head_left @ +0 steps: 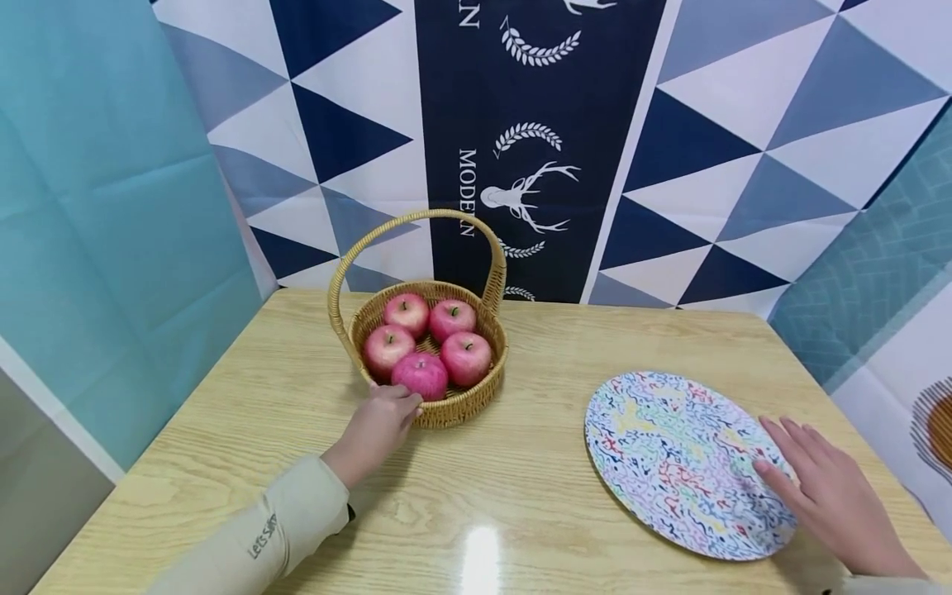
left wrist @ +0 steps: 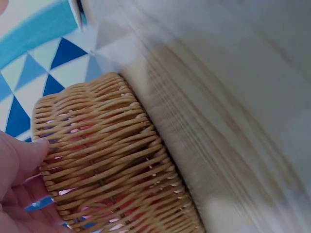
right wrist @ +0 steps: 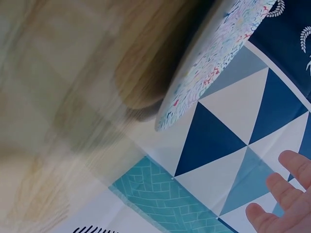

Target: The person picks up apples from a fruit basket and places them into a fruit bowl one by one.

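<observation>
A round wicker basket (head_left: 463, 408) with a tall arched handle stands at the back of the table, left of centre. Several pink-red apples (head_left: 466, 359) lie inside it. My left hand (head_left: 378, 430) pinches the near left rim of the basket. In the left wrist view the thumb (left wrist: 33, 154) presses the woven wall (left wrist: 107, 160), while the other fingers are partly hidden behind the rim. To the right lies a flat round disc (head_left: 669, 463) with a colourful squiggle pattern. My right hand (head_left: 829, 487), fingers extended, hovers by the disc's right edge and holds nothing.
A light wooden table (head_left: 245, 438) carries everything. Behind it hangs a cloth (head_left: 535, 107) with triangles and a deer print. A teal panel (head_left: 119, 207) borders the left side. A brown round object with dark fringe (head_left: 939, 430) shows at the far right.
</observation>
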Available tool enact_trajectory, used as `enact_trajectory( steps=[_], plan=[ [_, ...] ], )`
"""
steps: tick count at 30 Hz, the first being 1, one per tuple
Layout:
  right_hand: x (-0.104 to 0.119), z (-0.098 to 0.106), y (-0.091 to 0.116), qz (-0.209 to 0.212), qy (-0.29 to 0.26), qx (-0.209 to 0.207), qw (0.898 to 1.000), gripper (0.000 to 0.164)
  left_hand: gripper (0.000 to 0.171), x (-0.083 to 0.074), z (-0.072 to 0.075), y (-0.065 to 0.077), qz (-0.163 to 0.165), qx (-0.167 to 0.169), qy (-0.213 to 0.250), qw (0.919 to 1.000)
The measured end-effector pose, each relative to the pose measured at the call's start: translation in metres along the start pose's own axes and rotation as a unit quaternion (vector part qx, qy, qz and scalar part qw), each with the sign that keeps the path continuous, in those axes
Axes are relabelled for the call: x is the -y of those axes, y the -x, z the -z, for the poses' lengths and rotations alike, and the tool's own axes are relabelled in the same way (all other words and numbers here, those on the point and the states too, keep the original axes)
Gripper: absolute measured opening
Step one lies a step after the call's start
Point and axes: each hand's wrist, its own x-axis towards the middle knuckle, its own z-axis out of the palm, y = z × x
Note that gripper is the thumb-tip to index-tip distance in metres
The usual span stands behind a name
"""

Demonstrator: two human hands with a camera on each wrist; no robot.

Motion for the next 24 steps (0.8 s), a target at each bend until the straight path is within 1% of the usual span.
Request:
enact_trajectory(
  steps=[5,13,19,22,24],
  plan=[
    [0.005,0.002,-0.001,-0.001,0.002,-0.001,1.000,0.064,0.013,-0.018,0.000,0.000,-0.006,0.005,-0.007,0.9999],
    [0.007,0.003,0.000,0.001,0.000,-0.004,1.000,0.064,0.011,-0.045,0.000,0.003,0.003,0.011,-0.011,0.9999],
    [0.010,0.004,0.000,0.007,0.000,-0.001,1.000,0.065,0.010,-0.068,0.003,0.006,-0.028,0.020,-0.018,0.9992],
    [0.013,0.003,0.000,0.014,-0.017,0.001,1.000,0.064,0.011,-0.080,0.005,0.007,-0.040,0.034,-0.024,0.9983],
    [0.017,0.003,0.000,0.021,-0.039,0.000,0.999,0.063,0.012,-0.086,0.007,0.008,-0.046,0.042,-0.031,0.9976]
  ],
)
